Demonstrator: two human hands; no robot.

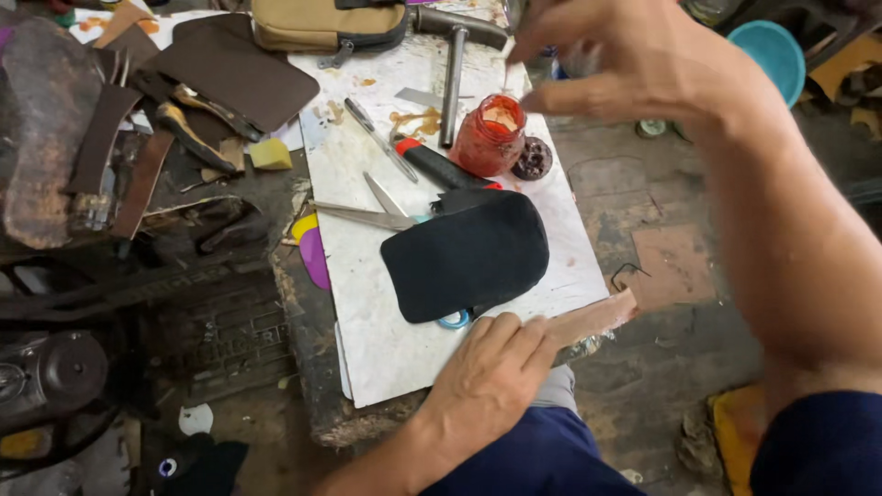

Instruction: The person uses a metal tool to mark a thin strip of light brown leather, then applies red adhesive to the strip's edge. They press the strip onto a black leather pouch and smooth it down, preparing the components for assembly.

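Left hand [487, 372] low at the near edge of the white board [367, 331], fingers folded around one end of a tan leather strip [593, 320], which runs out to the right past the board's corner. Right hand [625, 64] raised high and close to the camera, blurred, fingers bent and drawn near each other above the red jar [489, 138]; cannot tell whether anything sits between the fingertips. Jar open, orange paste showing inside, dark round lid [533, 159] just beside it on the right. Black oval leather piece [467, 255] flat in the middle of the board, covering part of a pair of scissors [372, 214] whose blades point left and whose blue handle ring peeks out below. Red-and-black handled tool [441, 167] between jar and black piece. Hammer [452, 73] lying at the far end of the board, handle toward the jar. Brown leather sheet [234, 73] and tan pouch [326, 23] further back on the left.
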